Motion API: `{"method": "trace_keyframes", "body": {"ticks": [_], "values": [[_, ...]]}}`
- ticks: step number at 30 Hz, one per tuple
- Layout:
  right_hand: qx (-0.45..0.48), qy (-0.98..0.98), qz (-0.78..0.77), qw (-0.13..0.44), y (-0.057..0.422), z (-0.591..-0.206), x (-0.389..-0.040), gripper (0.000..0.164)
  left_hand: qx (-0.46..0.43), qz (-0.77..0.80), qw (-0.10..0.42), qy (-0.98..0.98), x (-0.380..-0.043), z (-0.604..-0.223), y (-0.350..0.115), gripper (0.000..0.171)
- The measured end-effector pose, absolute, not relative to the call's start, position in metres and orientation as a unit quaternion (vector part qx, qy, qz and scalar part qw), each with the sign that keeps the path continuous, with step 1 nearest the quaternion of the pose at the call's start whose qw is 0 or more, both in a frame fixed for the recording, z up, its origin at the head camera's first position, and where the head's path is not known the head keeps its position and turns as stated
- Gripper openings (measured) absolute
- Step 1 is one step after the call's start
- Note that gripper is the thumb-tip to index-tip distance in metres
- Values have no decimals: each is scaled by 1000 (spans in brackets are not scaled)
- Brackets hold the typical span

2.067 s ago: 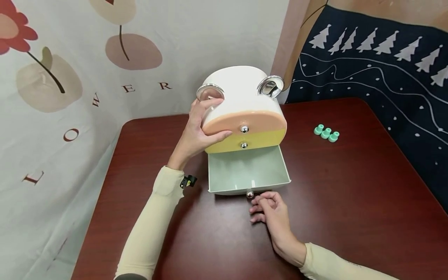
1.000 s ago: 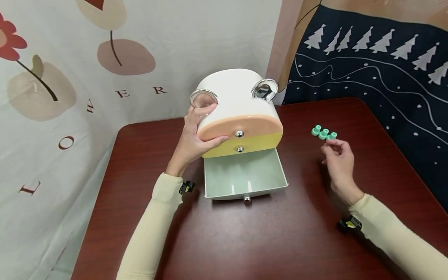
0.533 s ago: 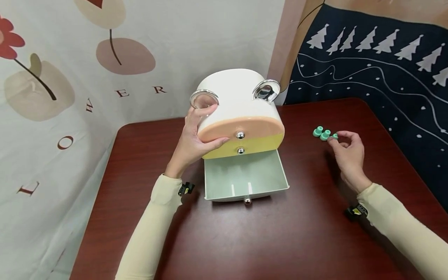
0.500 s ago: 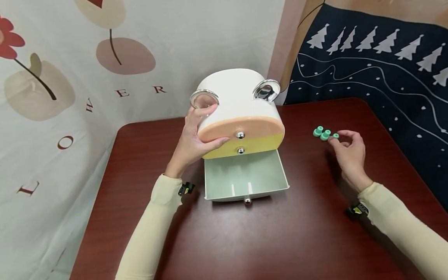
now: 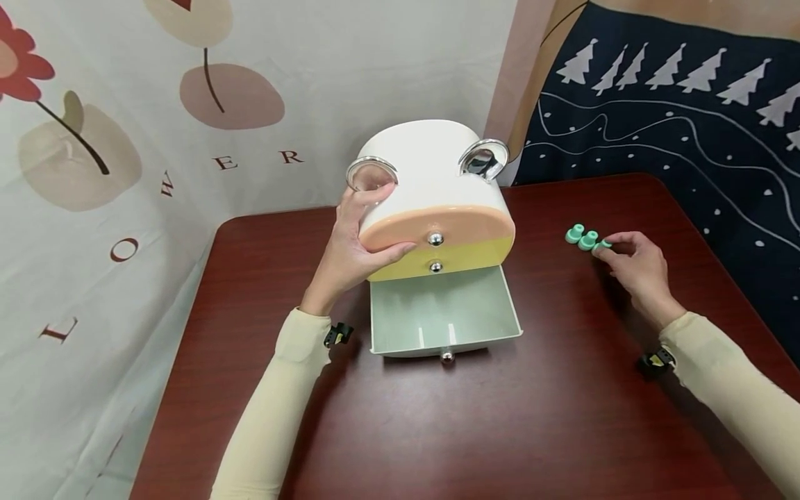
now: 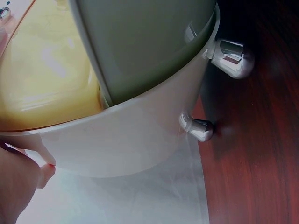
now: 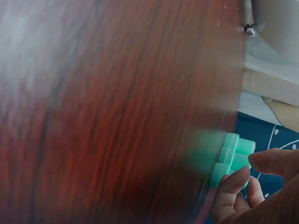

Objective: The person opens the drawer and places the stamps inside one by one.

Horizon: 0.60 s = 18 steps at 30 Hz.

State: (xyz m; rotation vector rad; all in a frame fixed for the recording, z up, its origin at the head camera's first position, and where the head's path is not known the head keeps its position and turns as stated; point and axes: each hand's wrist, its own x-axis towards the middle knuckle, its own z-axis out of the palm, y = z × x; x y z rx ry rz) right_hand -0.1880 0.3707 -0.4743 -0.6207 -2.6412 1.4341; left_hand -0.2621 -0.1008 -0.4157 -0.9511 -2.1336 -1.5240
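My left hand grips the left side of a small white drawer cabinet, thumb across the front and fingers on top by a silver ring-shaped ear. The cabinet's front is peach above yellow. Below these, a pale green drawer is pulled out, with nothing visible inside. To the right, three mint-green stepped plugs stand in a row. My right hand pinches the nearest plug between thumb and fingers; its lower part is hidden. In the right wrist view the plugs touch one another.
Everything stands on a dark red wooden table with rounded far corners. A white flower-print cloth hangs behind and left; a navy cloth with white trees hangs at the right. Silver knobs stick out from the drawer fronts.
My right hand has left the drawer knob, moved right to the mint-green plugs and taken hold of the nearest one. The left hand keeps its grip; the drawer stays out.
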Motion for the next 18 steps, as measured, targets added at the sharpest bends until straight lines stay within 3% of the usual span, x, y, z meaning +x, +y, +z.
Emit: {"method": "trace_keyframes", "body": {"ticks": [4,13,18], "values": [[-202,-859,469,40,376,-476,-187,31,-334,-540,169,-754,-262,-415,-101,84],[-106,-937,320,98,381,-474,-174,28,-342,-538,174,-751,-261,-414,-100,85],[-75,-944,307,98,375,-474,-167,23,-341,-536,175,-752,-262,-415,-101,86]]}}
